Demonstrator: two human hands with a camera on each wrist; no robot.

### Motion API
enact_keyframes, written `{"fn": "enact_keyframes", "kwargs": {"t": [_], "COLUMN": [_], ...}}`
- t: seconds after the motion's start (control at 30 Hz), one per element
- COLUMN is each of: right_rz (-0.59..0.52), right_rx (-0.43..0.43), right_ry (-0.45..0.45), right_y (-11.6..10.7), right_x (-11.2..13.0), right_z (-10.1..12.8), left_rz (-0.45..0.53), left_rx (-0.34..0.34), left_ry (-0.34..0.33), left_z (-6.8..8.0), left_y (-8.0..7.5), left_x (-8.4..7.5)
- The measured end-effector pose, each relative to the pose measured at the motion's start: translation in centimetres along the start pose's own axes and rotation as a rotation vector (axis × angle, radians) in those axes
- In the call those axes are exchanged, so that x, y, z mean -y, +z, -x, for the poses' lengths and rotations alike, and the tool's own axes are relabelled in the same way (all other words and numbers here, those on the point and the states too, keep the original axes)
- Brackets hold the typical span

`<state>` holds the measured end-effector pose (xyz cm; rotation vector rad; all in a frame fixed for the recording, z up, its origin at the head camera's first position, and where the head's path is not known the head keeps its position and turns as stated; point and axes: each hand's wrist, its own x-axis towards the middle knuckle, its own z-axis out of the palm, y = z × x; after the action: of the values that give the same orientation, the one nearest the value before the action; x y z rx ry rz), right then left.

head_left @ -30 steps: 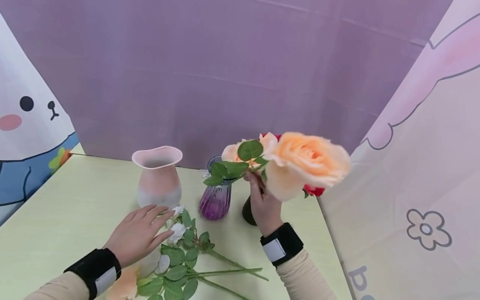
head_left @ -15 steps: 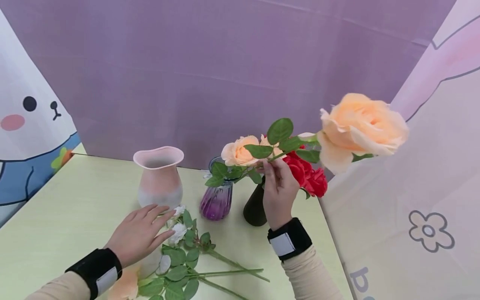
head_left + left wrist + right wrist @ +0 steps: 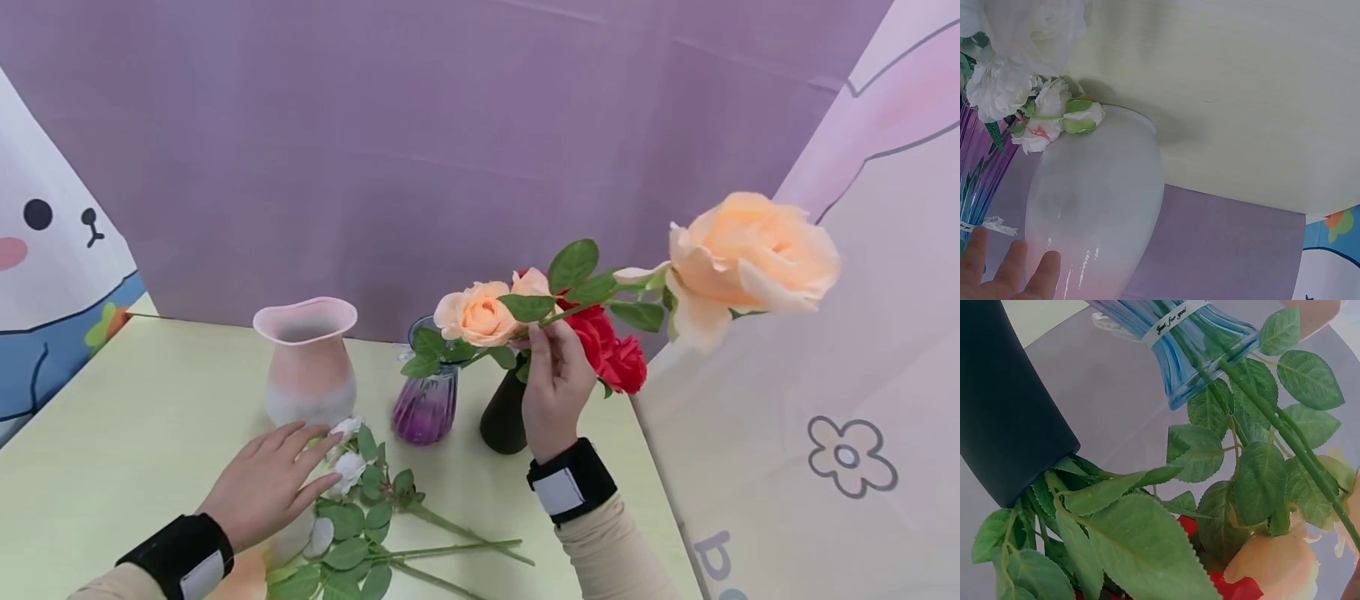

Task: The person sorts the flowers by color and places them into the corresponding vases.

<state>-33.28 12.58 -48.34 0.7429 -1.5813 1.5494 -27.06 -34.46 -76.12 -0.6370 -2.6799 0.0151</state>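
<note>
Right hand (image 3: 553,392), centre of the head view, pinched the stem of a peach rose (image 3: 750,262) between curled fingers; the bloom stuck out to the upper right, stem end pointing toward the purple glass vase (image 3: 426,400). A second peach rose (image 3: 476,312) sat above that vase. Red roses (image 3: 611,350) stood in the dark vase (image 3: 504,412) just behind the right hand.

Left hand (image 3: 262,483), lower left, lay flat with fingers straight, resting on the white flowers (image 3: 347,462) lying on the yellow-green table (image 3: 112,433), gripping nothing. The pink frosted vase (image 3: 306,362) stood just beyond its fingertips; touching or not, couldn't tell.
</note>
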Motion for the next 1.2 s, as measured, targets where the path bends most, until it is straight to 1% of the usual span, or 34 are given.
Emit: {"fn": "enact_keyframes", "kwargs": {"t": [0.2, 0.3, 0.37, 0.4, 0.47, 0.63, 0.7, 0.83, 0.9, 1.0, 1.07, 1.13, 1.2], "right_rz": [0.037, 0.034, 0.043, 0.06, 0.13, 0.29, 0.32, 0.384, 0.425, 0.498, 0.535, 0.551, 0.561], "right_rx": [-0.031, -0.01, 0.014, 0.025, 0.045, 0.119, 0.151, 0.199, 0.233, 0.308, 0.339, 0.336, 0.312], "right_ry": [0.029, 0.054, 0.072, 0.086, 0.123, 0.222, 0.239, 0.257, 0.309, 0.44, 0.504, 0.524, 0.507], "right_y": [-0.2, 0.1, 0.4, 0.5, 0.8, 1.9, 2.4, 3.6, 4.2, 4.9, 5.2, 5.5, 5.8], "right_x": [-0.1, -0.6, -1.5, -2.1, -3.7, -8.8, -11.0, -15.2, -16.6, -18.3, -19.3, -20.3, -21.2], "right_z": [0.3, 0.6, 1.2, 1.6, 2.7, 6.0, 7.2, 9.2, 10.2, 11.6, 12.3, 12.8, 12.9], "left_rz": [0.022, 0.029, 0.029, 0.026, 0.028, 0.02, 0.017, 0.024, 0.029, 0.033, 0.035, 0.033, 0.034], "left_rx": [-0.012, -0.015, -0.015, -0.013, -0.009, -0.017, -0.017, -0.008, -0.003, 0.005, 0.006, 0.008, 0.009], "left_ry": [0.0, -0.007, -0.011, -0.015, -0.021, -0.028, -0.031, -0.029, -0.027, -0.026, -0.026, -0.027, -0.029], "left_z": [0.6, 0.8, 0.8, 0.8, 0.9, 1.4, 1.5, 1.8, 1.8, 1.9, 1.9, 1.9, 1.8], "left_y": [0.3, 0.4, 0.4, 0.5, 0.7, 1.1, 1.2, 2.0, 2.4, 2.9, 3.1, 3.1, 3.0], "left_x": [-0.3, -0.4, -0.4, -0.4, -0.4, -0.5, -0.6, -0.8, -0.8, -0.9, -0.9, -0.9, -1.0]}}
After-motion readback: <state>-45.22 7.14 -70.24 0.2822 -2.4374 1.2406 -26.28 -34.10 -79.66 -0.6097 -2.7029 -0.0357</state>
